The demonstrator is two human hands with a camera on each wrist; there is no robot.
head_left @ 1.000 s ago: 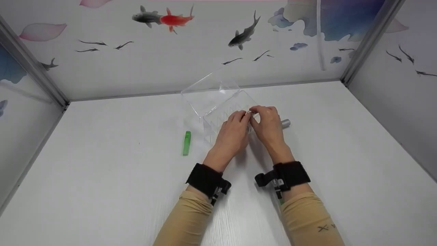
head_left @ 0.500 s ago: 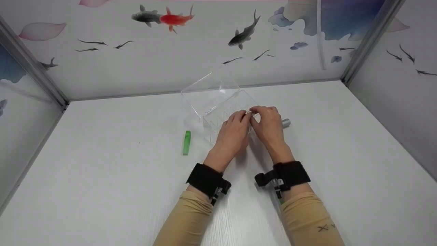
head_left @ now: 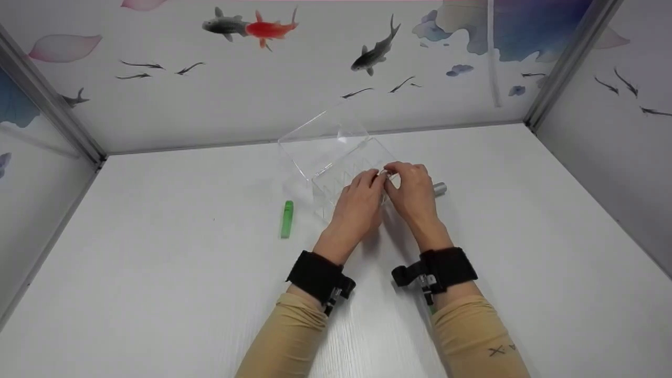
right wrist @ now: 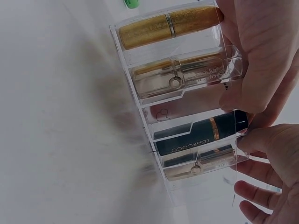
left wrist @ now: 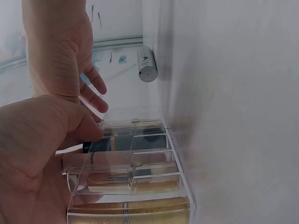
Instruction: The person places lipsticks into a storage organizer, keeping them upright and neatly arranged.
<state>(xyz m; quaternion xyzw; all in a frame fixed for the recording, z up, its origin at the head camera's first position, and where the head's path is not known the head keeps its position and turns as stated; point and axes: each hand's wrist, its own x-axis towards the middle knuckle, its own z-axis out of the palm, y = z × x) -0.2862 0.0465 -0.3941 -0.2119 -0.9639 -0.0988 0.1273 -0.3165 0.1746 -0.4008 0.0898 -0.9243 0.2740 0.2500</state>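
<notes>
A clear divided case [head_left: 325, 202], its clear lid [head_left: 315, 142] tipped open at the back, holds several lipstick tubes. In the right wrist view these include a gold tube [right wrist: 147, 33], a clear tube with a ring mark [right wrist: 159, 77], a dark teal lipstick [right wrist: 184, 140] and another clear tube [right wrist: 182, 172] at the end. My left hand [head_left: 359, 205] grips the case at its open top, thumb near the tube ends. My right hand [head_left: 412, 189] pinches the end of the clear tube beside the teal one. In the head view my hands cover most of the tubes.
A green translucent stick-shaped item [head_left: 287, 219] lies on the white table [head_left: 173, 262], left of the case. A silver cylinder [head_left: 440, 189] lies just right of my right hand. Printed wall panels [head_left: 210, 105] enclose the back and sides.
Both hands stay at the case almost unmoved; the right fingers shift very slightly at the tube. The green item, silver cylinder and lid have not moved.
</notes>
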